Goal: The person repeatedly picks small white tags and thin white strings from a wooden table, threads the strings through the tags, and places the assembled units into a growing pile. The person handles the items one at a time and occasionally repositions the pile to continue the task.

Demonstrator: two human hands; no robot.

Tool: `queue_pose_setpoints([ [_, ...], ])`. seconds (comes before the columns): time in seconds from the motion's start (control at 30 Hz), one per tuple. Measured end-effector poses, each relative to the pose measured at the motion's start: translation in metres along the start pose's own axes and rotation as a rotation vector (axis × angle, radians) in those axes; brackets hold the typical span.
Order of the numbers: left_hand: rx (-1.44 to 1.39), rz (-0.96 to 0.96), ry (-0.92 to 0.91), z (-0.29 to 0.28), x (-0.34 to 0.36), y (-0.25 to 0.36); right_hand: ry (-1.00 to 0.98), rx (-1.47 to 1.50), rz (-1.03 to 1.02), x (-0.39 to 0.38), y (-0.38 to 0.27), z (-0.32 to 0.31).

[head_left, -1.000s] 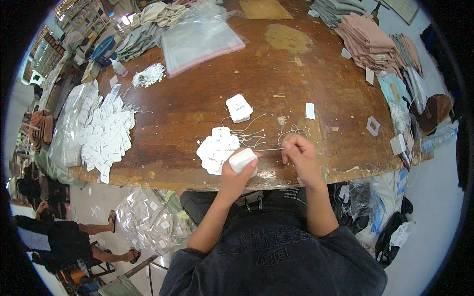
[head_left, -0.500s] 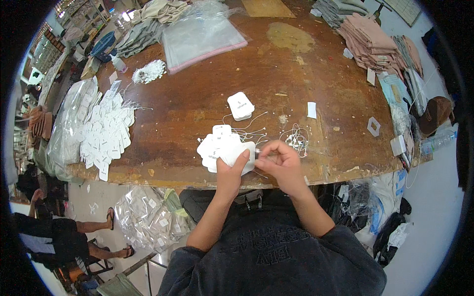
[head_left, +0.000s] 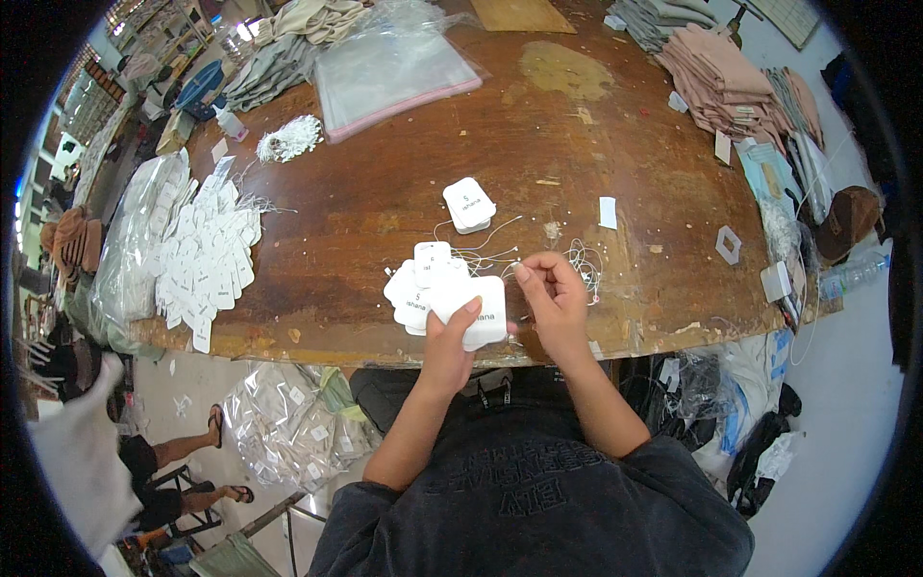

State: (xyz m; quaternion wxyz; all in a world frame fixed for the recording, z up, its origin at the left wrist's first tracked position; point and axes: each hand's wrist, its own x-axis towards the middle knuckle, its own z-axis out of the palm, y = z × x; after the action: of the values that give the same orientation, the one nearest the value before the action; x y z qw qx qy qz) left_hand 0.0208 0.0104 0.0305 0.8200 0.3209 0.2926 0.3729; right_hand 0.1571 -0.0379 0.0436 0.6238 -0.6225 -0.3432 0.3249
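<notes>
Near the front edge of the table, my left hand (head_left: 449, 348) holds a small stack of white rounded-corner hang tags (head_left: 486, 322), thumb on top and fingers beneath. More white tags (head_left: 411, 293) lie in a loose pile just left of and behind that stack. My right hand (head_left: 558, 303) is raised to the right of the stack, thumb and forefinger pinched together. Whatever is between those fingertips is too small to make out. Thin white strings (head_left: 486, 258) spread behind the tags, and a tangle of strings (head_left: 584, 264) lies behind my right hand.
A neat tag stack (head_left: 468, 205) sits further back. At left are a large tag heap (head_left: 207, 255) and a string bundle (head_left: 290, 139). Plastic bags (head_left: 394, 82) and folded pink cloth (head_left: 721, 82) lie toward the back. Another person's legs (head_left: 187, 447) show at lower left.
My right hand has moved up and away from the tags' right edge. The held stack has turned and shifted slightly toward me, uncovering print. Pale cloth has swung into view at lower left.
</notes>
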Motion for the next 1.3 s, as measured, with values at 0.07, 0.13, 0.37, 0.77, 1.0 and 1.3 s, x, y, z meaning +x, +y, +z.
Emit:
queue_pose_setpoints([
  [0.07, -0.080, -0.103, -0.059, -0.002, -0.002, -0.003, -0.131, -0.176, -0.182, 0.002, 0.001, 0.001],
  [0.13, -0.138, -0.205, -0.087, -0.003, -0.002, -0.009, -0.198, -0.343, -0.303, 0.002, 0.001, 0.003],
  [0.37, -0.179, 0.213, 0.120, -0.013, 0.011, 0.002, -0.282, -0.242, -0.117, 0.000, 0.003, -0.018],
  [0.77, 0.197, 0.224, 0.245, 0.001, 0.007, -0.009, -0.183, 0.530, -0.033, -0.002, -0.008, -0.010],
  [1.0, 0.236, 0.309, 0.216, 0.003, 0.001, -0.004, -0.078, 0.297, -0.037, -0.010, -0.007, 0.020],
  [1.3, 0.353, 0.331, 0.225, 0.004, -0.005, -0.003, -0.047, -0.049, -0.178, -0.009, -0.004, 0.019],
])
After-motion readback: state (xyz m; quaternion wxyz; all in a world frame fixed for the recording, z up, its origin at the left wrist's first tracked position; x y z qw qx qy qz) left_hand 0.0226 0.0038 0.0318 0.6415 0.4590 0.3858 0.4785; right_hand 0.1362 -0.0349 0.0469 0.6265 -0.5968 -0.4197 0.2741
